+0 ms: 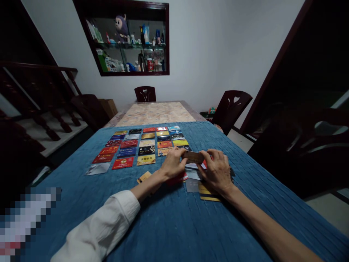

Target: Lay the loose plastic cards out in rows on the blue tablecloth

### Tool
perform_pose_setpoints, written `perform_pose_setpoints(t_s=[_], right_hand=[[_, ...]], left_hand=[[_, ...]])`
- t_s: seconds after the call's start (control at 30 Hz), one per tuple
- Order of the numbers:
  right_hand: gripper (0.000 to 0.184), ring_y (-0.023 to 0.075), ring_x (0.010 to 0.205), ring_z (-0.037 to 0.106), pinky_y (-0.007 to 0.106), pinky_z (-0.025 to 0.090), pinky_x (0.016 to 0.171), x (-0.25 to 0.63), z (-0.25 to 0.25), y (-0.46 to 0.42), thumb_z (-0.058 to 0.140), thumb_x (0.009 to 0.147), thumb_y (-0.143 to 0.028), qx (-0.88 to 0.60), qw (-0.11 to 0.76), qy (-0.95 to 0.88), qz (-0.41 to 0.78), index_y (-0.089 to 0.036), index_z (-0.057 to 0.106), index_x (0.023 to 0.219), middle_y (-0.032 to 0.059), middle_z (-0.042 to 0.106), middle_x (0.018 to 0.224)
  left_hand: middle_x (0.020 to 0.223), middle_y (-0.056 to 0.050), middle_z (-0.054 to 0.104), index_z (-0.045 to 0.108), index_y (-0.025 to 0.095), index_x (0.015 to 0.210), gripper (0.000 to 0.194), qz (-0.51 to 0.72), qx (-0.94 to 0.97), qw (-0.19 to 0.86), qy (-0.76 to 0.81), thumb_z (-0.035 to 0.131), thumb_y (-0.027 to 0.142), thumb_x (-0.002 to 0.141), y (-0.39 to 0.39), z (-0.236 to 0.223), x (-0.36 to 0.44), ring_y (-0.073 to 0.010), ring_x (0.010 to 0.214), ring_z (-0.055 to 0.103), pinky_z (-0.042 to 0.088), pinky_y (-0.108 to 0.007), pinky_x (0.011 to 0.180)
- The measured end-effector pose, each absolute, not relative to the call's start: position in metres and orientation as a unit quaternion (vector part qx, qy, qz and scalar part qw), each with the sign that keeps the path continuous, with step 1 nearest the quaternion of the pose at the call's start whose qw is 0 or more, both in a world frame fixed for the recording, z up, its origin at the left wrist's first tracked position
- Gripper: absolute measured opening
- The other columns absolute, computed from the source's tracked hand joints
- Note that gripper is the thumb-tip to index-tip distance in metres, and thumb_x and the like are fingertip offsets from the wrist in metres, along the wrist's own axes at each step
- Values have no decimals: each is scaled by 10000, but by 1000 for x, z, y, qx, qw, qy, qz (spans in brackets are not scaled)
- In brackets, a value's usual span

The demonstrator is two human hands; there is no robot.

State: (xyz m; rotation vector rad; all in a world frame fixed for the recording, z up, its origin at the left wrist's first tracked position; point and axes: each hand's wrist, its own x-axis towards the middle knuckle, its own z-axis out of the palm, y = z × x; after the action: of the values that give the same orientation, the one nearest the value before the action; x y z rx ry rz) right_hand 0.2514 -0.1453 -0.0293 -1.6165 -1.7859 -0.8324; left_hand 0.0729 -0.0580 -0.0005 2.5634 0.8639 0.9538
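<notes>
Both hands, the left hand (174,162) and the right hand (217,170), pinch one brownish card (193,157) between them, raised and tilted, fingers narrow on its ends. Beneath and beside them lie loose cards (193,185), overlapping. Farther left, laid-out cards (147,150) form columns on the blue cloth (169,225). Beyond stand a patterned tabletop (160,112) and dark chairs (231,109).
</notes>
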Motion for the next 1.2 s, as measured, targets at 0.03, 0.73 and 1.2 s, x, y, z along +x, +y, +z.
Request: perform_pose_setpoints(t_s=[0.03, 0.73, 1.2], right_hand=[[317, 288, 979, 480, 396, 361, 815, 251, -29, -145, 570, 883, -294, -605, 291, -671, -316, -185, 581, 1180, 124, 580, 1050], [344, 283, 963, 481, 376, 369, 743, 242, -24, -143, 552, 884, -251, -563, 262, -712, -328, -156, 609, 1211, 133, 612, 1038], [332, 266, 954, 496, 354, 380, 735, 234, -20, -130, 555, 875, -228, -524, 245, -761, -292, -152, 598, 1195, 126, 618, 1036]], left_hand=[[865, -44, 606, 649, 165, 972, 181, 329, 885, 134, 300, 592, 106, 811, -58, 0, 72, -208, 874, 572, 481, -338, 817], [1126, -146, 659, 536, 137, 1291, 413, 261, 922, -11, 286, 528, 177, 880, -62, -4, 52, -291, 1039, 546, 451, -465, 924], [1274, -213, 565, 473, 110, 1360, 449, 263, 929, -95, 244, 483, 183, 917, -57, -12, 30, -318, 1193, 523, 459, -489, 951]])
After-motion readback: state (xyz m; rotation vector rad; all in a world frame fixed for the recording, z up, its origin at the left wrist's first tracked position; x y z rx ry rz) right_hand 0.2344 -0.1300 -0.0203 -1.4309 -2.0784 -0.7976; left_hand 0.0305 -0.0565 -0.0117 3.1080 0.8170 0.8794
